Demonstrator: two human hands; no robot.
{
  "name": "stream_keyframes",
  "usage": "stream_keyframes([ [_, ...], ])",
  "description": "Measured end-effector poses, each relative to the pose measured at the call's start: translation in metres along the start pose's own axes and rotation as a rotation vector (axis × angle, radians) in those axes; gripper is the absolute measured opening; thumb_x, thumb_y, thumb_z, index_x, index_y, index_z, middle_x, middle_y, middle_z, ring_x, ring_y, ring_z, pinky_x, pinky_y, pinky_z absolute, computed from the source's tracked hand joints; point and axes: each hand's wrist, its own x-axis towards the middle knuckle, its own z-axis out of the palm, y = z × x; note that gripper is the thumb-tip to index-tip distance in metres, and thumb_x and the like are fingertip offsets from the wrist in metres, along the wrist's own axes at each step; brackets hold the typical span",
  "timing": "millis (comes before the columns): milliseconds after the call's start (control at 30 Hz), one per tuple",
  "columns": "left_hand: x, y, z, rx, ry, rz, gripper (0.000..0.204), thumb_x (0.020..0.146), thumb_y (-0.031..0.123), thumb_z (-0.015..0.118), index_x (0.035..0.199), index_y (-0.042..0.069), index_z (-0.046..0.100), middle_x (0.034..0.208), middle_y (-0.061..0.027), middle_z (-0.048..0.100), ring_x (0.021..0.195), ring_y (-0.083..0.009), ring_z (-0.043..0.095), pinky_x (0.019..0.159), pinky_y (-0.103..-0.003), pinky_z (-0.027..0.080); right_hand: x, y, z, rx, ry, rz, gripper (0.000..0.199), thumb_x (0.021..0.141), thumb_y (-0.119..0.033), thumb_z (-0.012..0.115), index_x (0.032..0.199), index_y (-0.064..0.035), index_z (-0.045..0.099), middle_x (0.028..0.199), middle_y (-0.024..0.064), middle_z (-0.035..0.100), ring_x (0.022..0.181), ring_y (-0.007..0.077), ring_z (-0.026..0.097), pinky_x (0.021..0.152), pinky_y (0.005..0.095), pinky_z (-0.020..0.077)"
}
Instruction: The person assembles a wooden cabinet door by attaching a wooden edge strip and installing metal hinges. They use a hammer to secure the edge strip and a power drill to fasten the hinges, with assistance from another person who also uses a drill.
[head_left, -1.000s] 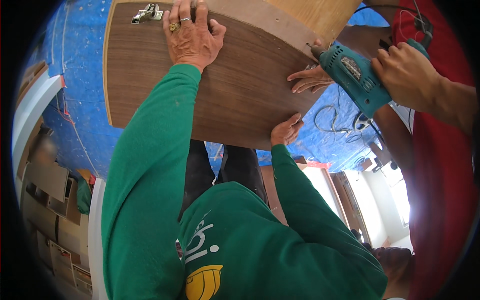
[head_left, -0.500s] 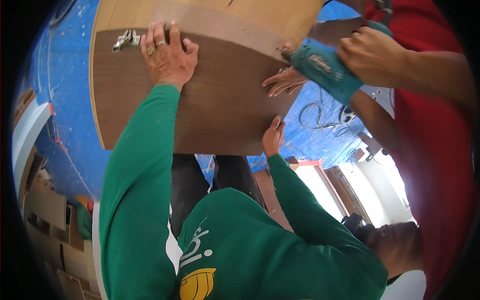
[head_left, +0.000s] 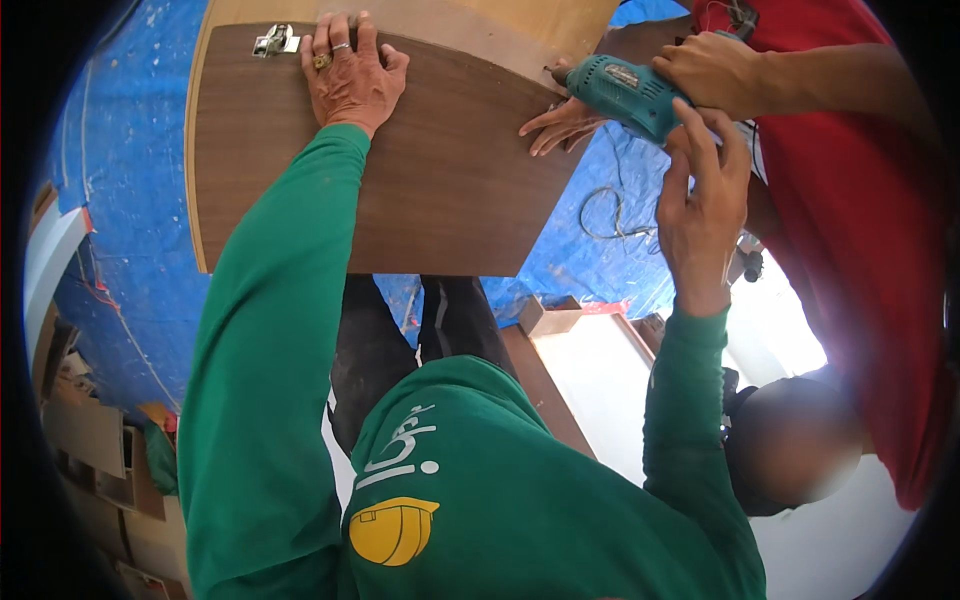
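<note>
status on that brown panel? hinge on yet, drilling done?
Done: a metal hinge already sits at the brown panel's top left corner. In hand: left hand lies flat on the panel, right hand is raised beside the teal drill, which a co-worker holds at the right edge. Left: no fitting visible there yet.

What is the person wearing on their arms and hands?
Long green sleeves cover both arms to the wrists. The left hand is bare but wears two rings, one gold and chunky, one thin and silvery. The right hand is bare, no rings showing.
</note>
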Motion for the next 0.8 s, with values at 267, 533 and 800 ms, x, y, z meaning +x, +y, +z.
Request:
stream_keyframes([
  [267, 0.000, -0.001, -0.004, -0.001, 0.003, -0.002, 0.055, 0.097, 0.039, 0.063, 0.145, 0.015, 0.060, 0.149, -0.0083, 0.047, 0.153, -0.0288, 0.037, 0.130, -0.057, 0.029, 0.022, 0.001, 0.000, -0.686, -0.084, -0.214, 0.051, 0.088, -0.015, 0.077, 0.139, -0.0179, 0.073, 0.138, 0.0121, 0.062, 0.133, 0.0331, 0.058, 0.108, 0.0495, 0.0437],
  [533, 0.003, 0.005, -0.014, -0.075, 0.070, 0.005, 0.056, 0.091, 0.030, 0.068, 0.140, 0.005, 0.061, 0.149, -0.0183, 0.050, 0.151, -0.0378, 0.042, 0.130, -0.059, 0.029, 0.100, 0.042, 0.003, -0.679, -0.438, -0.871, 0.068, 0.084, -0.036, 0.087, 0.145, -0.0167, 0.063, 0.141, 0.0111, 0.066, 0.140, 0.0292, 0.059, 0.129, 0.0495, 0.0345],
  [800, 0.001, -0.003, -0.002, -0.028, 0.057, -0.015, 0.054, 0.095, 0.037, 0.066, 0.144, 0.016, 0.059, 0.150, -0.0077, 0.047, 0.153, -0.0292, 0.037, 0.131, -0.057, 0.030, 0.123, 0.051, 0.018, -0.500, -0.567, -0.871, 0.070, 0.077, -0.042, 0.093, 0.136, -0.0160, 0.068, 0.098, 0.0052, 0.077, 0.110, 0.0260, 0.073, 0.129, 0.0497, 0.0356],
])
